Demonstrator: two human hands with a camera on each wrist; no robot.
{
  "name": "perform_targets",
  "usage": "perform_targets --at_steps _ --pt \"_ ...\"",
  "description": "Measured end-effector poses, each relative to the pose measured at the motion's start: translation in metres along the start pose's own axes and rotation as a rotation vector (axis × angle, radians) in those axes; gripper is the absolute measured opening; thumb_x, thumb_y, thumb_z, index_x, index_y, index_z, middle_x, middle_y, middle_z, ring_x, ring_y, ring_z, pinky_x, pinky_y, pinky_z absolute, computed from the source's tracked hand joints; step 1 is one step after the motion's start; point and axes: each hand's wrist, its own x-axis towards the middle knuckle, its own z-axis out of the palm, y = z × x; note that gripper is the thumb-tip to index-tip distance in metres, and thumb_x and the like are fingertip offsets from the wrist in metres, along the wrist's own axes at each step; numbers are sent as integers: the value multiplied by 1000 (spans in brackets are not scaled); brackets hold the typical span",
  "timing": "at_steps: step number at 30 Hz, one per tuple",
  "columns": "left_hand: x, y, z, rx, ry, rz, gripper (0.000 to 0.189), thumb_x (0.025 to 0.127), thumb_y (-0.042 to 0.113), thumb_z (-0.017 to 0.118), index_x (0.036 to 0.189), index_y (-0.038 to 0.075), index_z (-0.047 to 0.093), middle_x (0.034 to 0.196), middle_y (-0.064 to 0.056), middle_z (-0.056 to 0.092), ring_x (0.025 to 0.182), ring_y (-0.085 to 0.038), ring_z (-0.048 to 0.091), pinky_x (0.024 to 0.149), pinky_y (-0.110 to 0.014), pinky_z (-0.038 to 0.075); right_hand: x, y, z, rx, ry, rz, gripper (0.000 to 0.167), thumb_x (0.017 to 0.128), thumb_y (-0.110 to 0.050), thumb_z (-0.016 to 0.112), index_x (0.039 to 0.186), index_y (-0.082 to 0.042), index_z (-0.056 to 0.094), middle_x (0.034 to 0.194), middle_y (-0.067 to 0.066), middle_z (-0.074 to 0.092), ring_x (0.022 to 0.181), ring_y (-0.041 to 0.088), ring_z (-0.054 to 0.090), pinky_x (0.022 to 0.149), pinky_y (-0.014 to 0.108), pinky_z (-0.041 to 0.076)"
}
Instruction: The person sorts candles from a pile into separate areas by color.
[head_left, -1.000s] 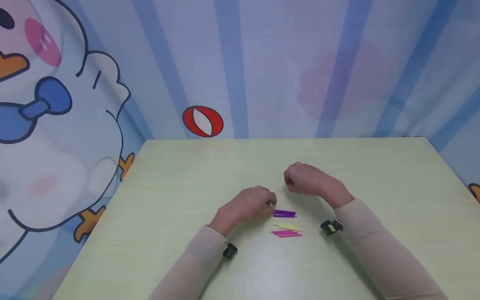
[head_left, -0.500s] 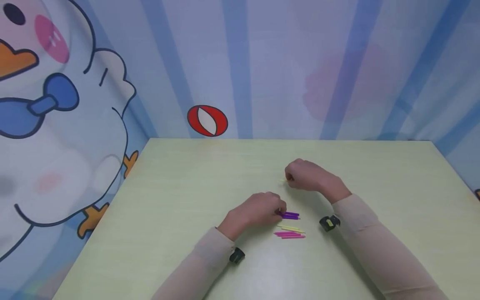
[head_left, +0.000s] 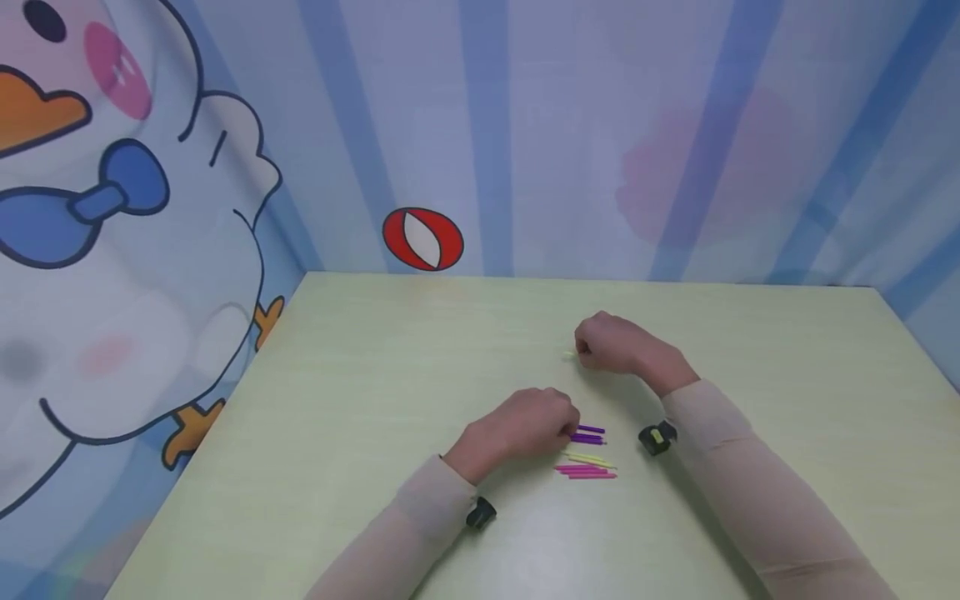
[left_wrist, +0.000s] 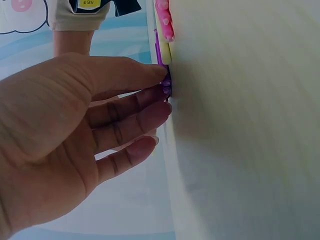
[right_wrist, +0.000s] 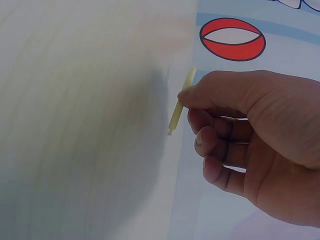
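Note:
My right hand pinches a thin yellow candle between thumb and forefinger; a short wick shows at its lower end in the right wrist view. The candle is held over the table, tilted in that view. Closer to me, my left hand is down at the thin purple candles. Its thumb and forefinger pinch the left end of a purple candle, which the fingertips partly hide. Just in front lie a few yellow candles and several pink candles, grouped by colour and roughly parallel.
The pale table runs back to a blue striped backdrop with a red and white ball printed on it. A large printed bird covers the left side. Small black devices are strapped at both wrists.
My left hand has moved right onto the ends of the purple candles and now pinches there. The right hand keeps its hold on the yellow candle, slightly farther back. The head view has shifted a little.

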Motion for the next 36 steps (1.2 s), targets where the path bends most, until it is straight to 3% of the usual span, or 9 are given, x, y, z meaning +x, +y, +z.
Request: perform_targets --at_steps 15,31,36 --pt "0 5 1 36 -18 -10 13 95 12 66 87 16 76 80 8 57 71 -8 46 65 -19 40 18 11 0 -37 12 45 40 82 9 49 57 -17 32 60 -3 17 53 11 18 51 27 20" --pt "-2 7 -2 51 -29 -32 10 95 12 67 94 15 77 83 7 58 73 -8 48 67 -19 41 31 12 1 -78 -18 95 39 90 3 55 60 -15 38 61 -2 23 54 13 24 53 29 24" --pt "-3 4 0 67 -27 -35 10 95 14 66 92 15 75 82 7 57 72 -8 47 66 -20 42 32 12 3 -76 -2 78 30 92 2 57 65 -11 49 63 -1 30 57 14 29 55 30 28"
